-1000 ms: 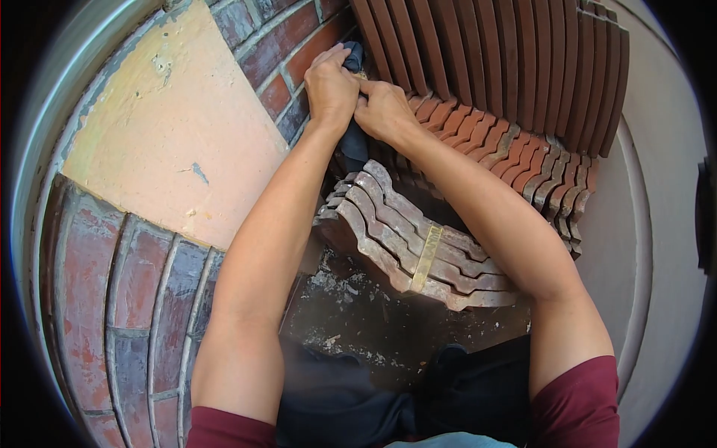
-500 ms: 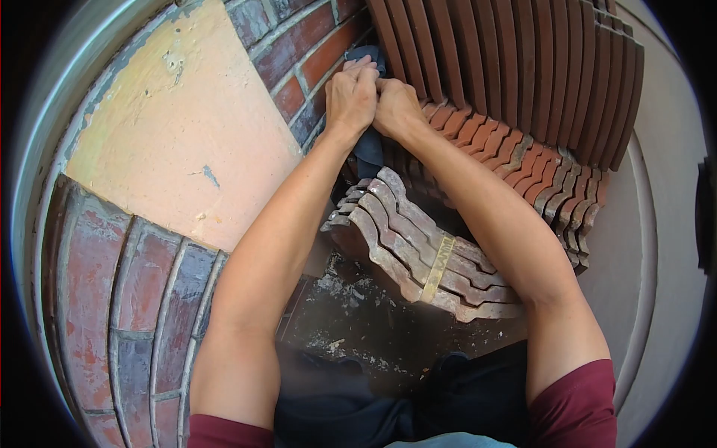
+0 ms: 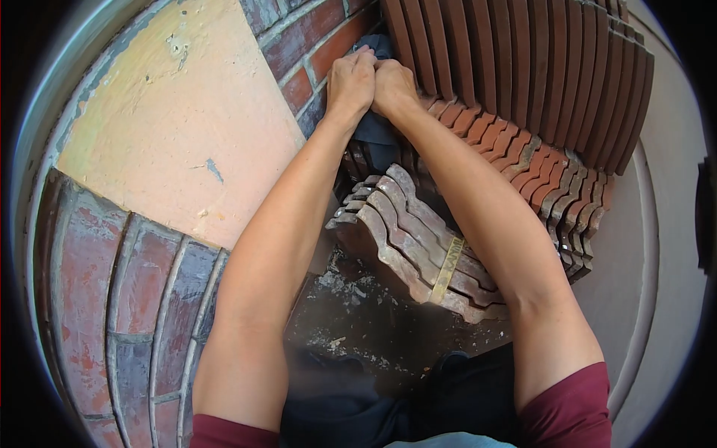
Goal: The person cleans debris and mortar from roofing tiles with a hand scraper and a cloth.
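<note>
At the top centre, both hands are close together on a dark blue-grey cloth [image 3: 376,132], which hangs below them and shows a little above them. My left hand [image 3: 351,84] is closed on it beside the brick wall. Pressed against the left, my right hand [image 3: 393,84] is closed on it too; its fingertips are hidden. Below the cloth lies a bundle of pale, wavy-edged roof tiles [image 3: 407,239], with a yellow tape [image 3: 447,270] across it. Just right of my hands stand dark brown tiles [image 3: 515,67].
A brick wall [image 3: 149,291] with a peeling cream panel [image 3: 179,127] runs along the left. Orange wavy tiles [image 3: 485,138] sit in a row beneath the brown ones. Pale debris [image 3: 351,291] is scattered on the dark floor. A grey surface curves along the right.
Both hands have shifted slightly upward in view, still together on the cloth. More of the cloth shows below them. The tiles and wall sit a little differently as the view shifts.
</note>
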### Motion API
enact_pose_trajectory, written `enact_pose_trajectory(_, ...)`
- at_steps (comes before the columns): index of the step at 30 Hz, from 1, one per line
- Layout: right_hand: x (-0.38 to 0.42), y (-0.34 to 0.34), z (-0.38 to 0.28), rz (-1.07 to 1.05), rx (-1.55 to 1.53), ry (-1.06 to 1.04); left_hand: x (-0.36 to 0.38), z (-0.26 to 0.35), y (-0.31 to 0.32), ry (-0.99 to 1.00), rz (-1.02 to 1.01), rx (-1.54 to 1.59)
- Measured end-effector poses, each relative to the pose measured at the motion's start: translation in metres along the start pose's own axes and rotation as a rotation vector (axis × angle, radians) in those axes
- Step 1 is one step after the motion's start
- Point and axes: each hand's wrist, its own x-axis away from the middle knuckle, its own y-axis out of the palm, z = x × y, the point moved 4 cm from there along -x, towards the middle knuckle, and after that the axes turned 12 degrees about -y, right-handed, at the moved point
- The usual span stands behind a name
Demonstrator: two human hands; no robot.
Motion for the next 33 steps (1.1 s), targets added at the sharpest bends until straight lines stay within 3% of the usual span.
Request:
enact_pose_trajectory(5, 0.019, -0.012, -0.005, -0.173, 0.113, -0.176, 0.026, 0.028, -0.01, -0.085, 0.016, -0.342)
enact_pose_trajectory(8, 0.044, -0.037, -0.017, -0.238, -0.001, -0.269, 0.027, 0.027, -0.012, 0.067, 0.133, -0.459)
enact_pose_trajectory(12, 0.062, -0.054, -0.005, -0.291, 0.022, -0.374, 0.037, 0.037, -0.016, 0.133, 0.114, -0.672)
enact_pose_trajectory(13, 0.067, -0.059, 0.0, -0.281, 0.028, -0.381, 0.035, 0.038, -0.019, 0.057, 0.011, -0.697)
enact_pose_trajectory(16, 0.071, -0.081, 0.016, -0.31, 0.11, -0.483, 0.037, 0.054, -0.034, 0.194, -0.02, -0.985)
enact_pose_trajectory(22, 0.072, -0.124, 0.044, -0.377, 0.123, -0.454, 0.046, 0.111, -0.048, 0.494, 0.352, -0.901)
enact_pose_trajectory(25, 0.074, -0.123, 0.061, -0.31, 0.087, -0.517, 0.055, 0.11, -0.025, 0.406, 0.392, -1.09)
enact_pose_trajectory(28, 0.076, -0.121, 0.069, -0.243, 0.042, -0.579, 0.033, 0.068, -0.023, 0.119, 0.311, -0.712)
enact_pose_trajectory(29, 0.077, -0.121, 0.072, -0.213, -0.005, -0.58, 0.027, 0.049, -0.019, -0.284, 0.193, -0.135)
enact_pose_trajectory(32, 0.081, -0.122, 0.08, -0.135, -0.112, -0.581, 0.01, 0.031, -0.006, -0.162, 0.296, 0.309)
enact_pose_trajectory(33, 0.082, -0.122, 0.08, -0.116, -0.126, -0.586, 0.01, 0.034, -0.002, -0.073, 0.263, 0.185)
